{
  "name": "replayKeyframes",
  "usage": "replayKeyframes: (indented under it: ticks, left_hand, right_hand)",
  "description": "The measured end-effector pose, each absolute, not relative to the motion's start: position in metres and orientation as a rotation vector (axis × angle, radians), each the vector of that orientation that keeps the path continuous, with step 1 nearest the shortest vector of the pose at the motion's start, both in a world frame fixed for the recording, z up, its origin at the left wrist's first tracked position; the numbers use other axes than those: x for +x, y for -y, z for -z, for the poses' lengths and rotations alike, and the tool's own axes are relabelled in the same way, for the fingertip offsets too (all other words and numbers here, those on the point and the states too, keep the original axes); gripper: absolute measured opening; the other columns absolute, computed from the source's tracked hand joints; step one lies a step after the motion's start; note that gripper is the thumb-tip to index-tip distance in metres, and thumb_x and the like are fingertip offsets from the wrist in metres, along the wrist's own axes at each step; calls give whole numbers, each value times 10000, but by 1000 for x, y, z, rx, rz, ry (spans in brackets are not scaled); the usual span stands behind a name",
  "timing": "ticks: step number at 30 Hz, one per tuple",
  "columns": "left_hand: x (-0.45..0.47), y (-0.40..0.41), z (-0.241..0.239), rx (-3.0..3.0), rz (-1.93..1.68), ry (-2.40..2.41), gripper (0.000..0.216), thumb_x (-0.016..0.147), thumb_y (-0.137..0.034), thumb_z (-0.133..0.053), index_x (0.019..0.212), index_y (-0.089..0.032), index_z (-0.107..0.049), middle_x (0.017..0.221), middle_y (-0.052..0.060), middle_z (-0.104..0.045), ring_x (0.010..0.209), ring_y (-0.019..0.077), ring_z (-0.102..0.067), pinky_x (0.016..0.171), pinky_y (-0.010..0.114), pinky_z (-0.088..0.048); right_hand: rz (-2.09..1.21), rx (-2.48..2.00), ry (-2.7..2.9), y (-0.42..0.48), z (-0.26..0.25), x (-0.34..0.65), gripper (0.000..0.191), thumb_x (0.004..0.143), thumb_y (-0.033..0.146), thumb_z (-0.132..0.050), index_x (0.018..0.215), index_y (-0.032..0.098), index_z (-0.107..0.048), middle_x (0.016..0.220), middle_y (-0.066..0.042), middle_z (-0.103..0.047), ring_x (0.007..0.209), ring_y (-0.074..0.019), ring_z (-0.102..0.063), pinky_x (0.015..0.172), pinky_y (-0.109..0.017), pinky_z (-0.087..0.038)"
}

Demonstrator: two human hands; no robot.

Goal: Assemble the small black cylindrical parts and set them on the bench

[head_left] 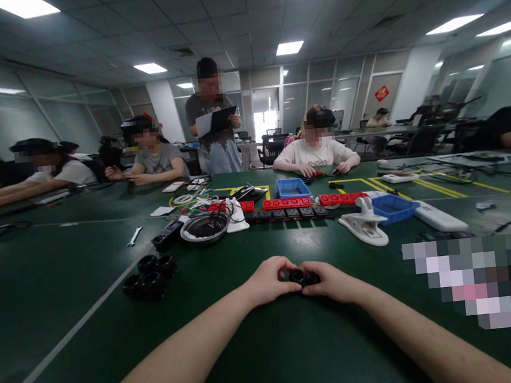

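Note:
Between both hands, low over the green table, is a small black round part (298,276) with a ring-shaped opening facing up. My left hand (269,281) curls around its left side, thumb at the near edge. From the right, my right hand (330,282) grips it too, fingers bent and thumb close to the other thumb. The fingers cover much of the part, so its exact kind cannot be made out. To the left, several similar black round parts (151,281) stand in a cluster on the table.
A wrench (135,237) lies at left. Beyond my hands are a metal bowl (206,237) with dark contents, red socket strips (287,203), a white clip stand (367,229) and blue trays (395,207). A person (316,149) sits opposite; another (213,120) stands behind with a clipboard.

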State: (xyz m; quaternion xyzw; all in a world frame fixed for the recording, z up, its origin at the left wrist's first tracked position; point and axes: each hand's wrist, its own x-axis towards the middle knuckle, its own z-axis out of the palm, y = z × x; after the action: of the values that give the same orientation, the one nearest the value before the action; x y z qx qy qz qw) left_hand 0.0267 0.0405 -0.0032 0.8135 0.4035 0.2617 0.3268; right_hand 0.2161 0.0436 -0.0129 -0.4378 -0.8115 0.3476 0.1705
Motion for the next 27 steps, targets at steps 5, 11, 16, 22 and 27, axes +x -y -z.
replayKeyframes:
  ticks: [5, 11, 16, 22, 27]
  left_hand:
    - [34, -35, 8, 2098, -757, -1224, 349, 621, -272, -662, 943, -183, -559, 872, 20, -535, 680, 130, -485, 605, 235, -408]
    - [31, -35, 3, 2207, -736, -1191, 322, 657, -282, -635, 958, -184, -575, 858, 20, -563, 720, 147, -506, 647, 246, -413]
    - [26, -41, -2, 2278, -642, -1094, 340, 669, -301, -626, 980, -173, -580, 882, 25, -590, 738, 148, -527, 649, 236, -410]
    - [26, -51, -2, 2299, -577, -1076, 330, 627, -286, -662, 936, -182, -614, 809, 4, -613, 694, 138, -528, 602, 213, -390]
    - [27, -50, -5, 2310, -559, -1114, 343, 609, -293, -674, 931, -187, -622, 748, -11, -609, 625, 123, -518, 526, 193, -365]
  right_hand:
    - [-527, -1579, 2303, -36, 17, 201, 310, 620, 426, -631, 728, 172, -488, 696, -9, -548, 619, -147, -496, 501, -224, -307]
    - [-480, -1541, 2332, -34, 14, 207, 476, 619, 542, -593, 905, 169, -519, 780, -45, -566, 684, -179, -520, 553, -255, -349]
    - [-820, -1251, 2367, -39, 7, 221, 606, 641, 358, -634, 1166, 157, -408, 906, -49, -555, 763, -164, -523, 658, -271, -399]
    - [-1034, -1196, 2492, -52, 0, 217, 312, 637, 228, -609, 933, 141, -566, 778, -12, -576, 701, -149, -527, 637, -258, -399]
    - [-1070, -1245, 2485, -58, 0, 216, 357, 647, 235, -606, 996, 172, -564, 771, 11, -592, 682, -130, -534, 609, -227, -398]
